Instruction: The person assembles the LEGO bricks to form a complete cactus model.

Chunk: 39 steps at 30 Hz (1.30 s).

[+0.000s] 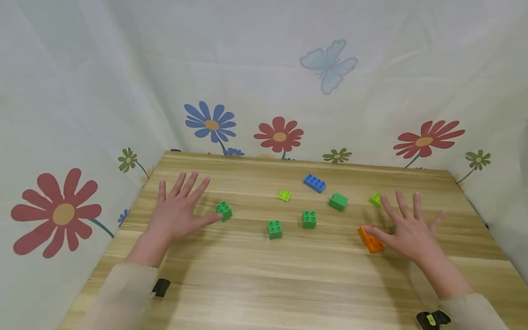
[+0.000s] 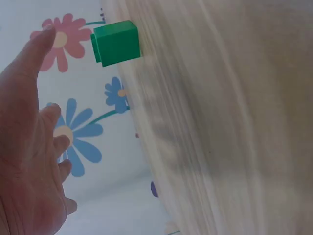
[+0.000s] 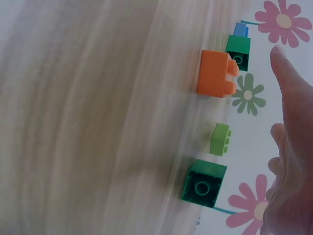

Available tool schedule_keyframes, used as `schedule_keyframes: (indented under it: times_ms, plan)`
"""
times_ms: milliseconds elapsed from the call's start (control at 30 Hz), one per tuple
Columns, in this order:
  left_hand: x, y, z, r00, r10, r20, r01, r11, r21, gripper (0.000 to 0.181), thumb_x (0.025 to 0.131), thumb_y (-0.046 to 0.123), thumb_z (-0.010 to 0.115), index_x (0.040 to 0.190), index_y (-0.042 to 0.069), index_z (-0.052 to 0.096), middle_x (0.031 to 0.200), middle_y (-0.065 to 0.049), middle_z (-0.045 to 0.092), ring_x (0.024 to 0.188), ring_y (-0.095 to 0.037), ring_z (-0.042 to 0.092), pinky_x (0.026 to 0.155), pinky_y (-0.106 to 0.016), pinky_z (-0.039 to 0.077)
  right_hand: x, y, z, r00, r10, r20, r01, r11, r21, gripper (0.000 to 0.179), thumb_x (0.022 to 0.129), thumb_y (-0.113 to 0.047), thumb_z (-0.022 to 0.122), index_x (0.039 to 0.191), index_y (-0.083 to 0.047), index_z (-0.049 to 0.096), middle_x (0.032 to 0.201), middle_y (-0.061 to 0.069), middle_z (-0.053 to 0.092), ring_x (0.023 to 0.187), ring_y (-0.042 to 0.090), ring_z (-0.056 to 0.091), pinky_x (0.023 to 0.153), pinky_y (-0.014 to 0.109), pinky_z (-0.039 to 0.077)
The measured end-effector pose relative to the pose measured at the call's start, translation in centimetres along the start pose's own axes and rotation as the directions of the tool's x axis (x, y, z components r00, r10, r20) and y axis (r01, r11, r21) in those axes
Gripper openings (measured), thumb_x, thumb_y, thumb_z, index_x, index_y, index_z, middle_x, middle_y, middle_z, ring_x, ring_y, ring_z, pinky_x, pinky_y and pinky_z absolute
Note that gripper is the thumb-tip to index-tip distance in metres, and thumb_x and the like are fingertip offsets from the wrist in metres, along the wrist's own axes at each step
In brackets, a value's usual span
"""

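Note:
Fingers spread, my left hand [image 1: 176, 214] hovers over the left part of the table, its thumb near a green building brick [image 1: 223, 210]. In the left wrist view that green brick [image 2: 116, 43] stands apart from the hand. My right hand [image 1: 412, 231] is spread too, above the right side, its thumb overlapping an orange brick [image 1: 370, 240] in the head view. The right wrist view shows a gap between the hand [image 3: 296, 147] and the orange brick [image 3: 213, 73]. A green brick [image 3: 204, 183] on its side there is mostly hidden by the right hand in the head view. Neither hand holds anything.
Between the hands lie two upright green bricks [image 1: 274, 229], a tipped green brick [image 1: 338, 202], a blue brick [image 1: 315, 183] and a small lime brick [image 1: 284, 195]. Another lime brick [image 1: 375, 199] is by the right fingers. A flowered curtain [image 1: 247, 82] borders the wooden table [image 1: 247, 284].

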<state>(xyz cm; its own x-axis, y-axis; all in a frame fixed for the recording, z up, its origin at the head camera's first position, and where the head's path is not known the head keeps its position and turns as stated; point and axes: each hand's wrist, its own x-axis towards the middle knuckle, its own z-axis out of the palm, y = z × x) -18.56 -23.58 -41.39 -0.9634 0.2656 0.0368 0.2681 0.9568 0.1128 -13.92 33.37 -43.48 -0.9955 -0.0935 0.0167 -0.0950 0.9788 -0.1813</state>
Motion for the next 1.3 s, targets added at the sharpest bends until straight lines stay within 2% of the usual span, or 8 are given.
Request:
schedule_keyframes:
  times_ms: [200,400,500,667,900,1100,1233,1300]
  plan:
    - [1.1,1.3,-0.8,0.996,0.083,0.027,-0.082,0.997,-0.005,0.111,0.088,0.092,0.05,0.173,0.029,0.016,0.18,-0.008,0.004,0.165,-0.037,-0.003,0.125,-0.074,-0.011,0.8,-1.0,-0.5,1.0,-0.018,0.0,0.018,1.0,-0.006,0.109,0.093,-0.082,0.058,0.173,-0.022,0.013,0.177,0.022,-0.003,0.157,0.054,-0.021,0.099,0.082,-0.035]
    - [1.9,3.1,-1.0,0.985,0.17,0.04,-0.17,0.985,-0.014,0.114,0.084,0.094,0.052,0.173,0.032,0.016,0.18,-0.004,0.007,0.166,-0.035,0.0,0.126,-0.073,-0.009,1.5,-1.9,-1.0,0.999,-0.049,0.012,0.049,0.999,0.001,0.107,0.094,-0.081,0.058,0.173,-0.021,0.016,0.178,0.021,-0.003,0.158,0.053,-0.019,0.101,0.085,-0.03]
    - [2.1,3.9,-1.1,0.978,0.199,0.056,-0.197,0.98,-0.031,0.115,0.084,0.095,0.05,0.173,0.033,0.014,0.18,-0.003,0.006,0.166,-0.035,0.001,0.126,-0.072,-0.008,2.0,-2.4,-1.3,0.997,-0.068,0.024,0.068,0.998,0.001,0.108,0.094,-0.081,0.057,0.173,-0.021,0.015,0.178,0.022,-0.001,0.158,0.053,-0.017,0.101,0.087,-0.028]
    - [1.9,5.2,-1.1,0.968,0.244,0.054,-0.239,0.967,-0.084,0.115,0.084,0.092,0.056,0.172,0.028,0.019,0.18,-0.005,0.012,0.165,-0.036,0.006,0.127,-0.073,-0.002,2.8,-3.2,-1.6,0.995,-0.085,0.053,0.085,0.996,0.014,0.108,0.094,-0.081,0.056,0.173,-0.022,0.012,0.178,0.022,-0.001,0.158,0.054,-0.016,0.102,0.089,-0.024]
    - [1.5,6.8,-0.3,0.955,0.294,0.044,-0.285,0.947,-0.151,0.118,0.082,0.087,0.066,0.172,0.027,0.021,0.179,-0.003,0.013,0.166,-0.032,0.008,0.129,-0.07,0.003,3.7,-4.2,-1.9,0.99,-0.118,0.072,0.114,0.992,0.059,0.107,0.095,-0.079,0.058,0.173,-0.022,0.011,0.178,0.018,-0.006,0.159,0.051,-0.017,0.104,0.089,-0.023]
    - [1.0,8.1,0.1,0.939,0.341,0.036,-0.324,0.916,-0.238,0.118,0.081,0.082,0.072,0.172,0.023,0.025,0.179,-0.005,0.018,0.165,-0.033,0.012,0.131,-0.064,0.008,4.3,-5.0,-2.1,0.986,-0.147,0.082,0.14,0.987,0.083,0.107,0.095,-0.077,0.059,0.173,-0.023,0.01,0.179,0.015,-0.007,0.16,0.048,-0.018,0.105,0.087,-0.023]
    - [0.8,8.7,0.6,0.937,0.346,0.049,-0.317,0.9,-0.299,0.118,0.081,0.079,0.075,0.172,0.024,0.024,0.178,-0.004,0.019,0.165,-0.031,0.013,0.132,-0.059,0.012,4.9,-5.5,-2.2,0.984,-0.153,0.094,0.144,0.985,0.089,0.107,0.095,-0.077,0.059,0.173,-0.024,0.009,0.179,0.015,-0.006,0.161,0.046,-0.018,0.107,0.086,-0.024]
    - [0.6,9.0,0.9,0.939,0.339,0.058,-0.302,0.893,-0.334,0.118,0.08,0.079,0.077,0.172,0.027,0.023,0.178,-0.002,0.02,0.165,-0.03,0.015,0.131,-0.061,0.018,5.2,-5.7,-2.2,0.982,-0.158,0.098,0.15,0.985,0.089,0.107,0.095,-0.078,0.059,0.173,-0.023,0.009,0.179,0.016,-0.004,0.161,0.046,-0.018,0.107,0.085,-0.024]
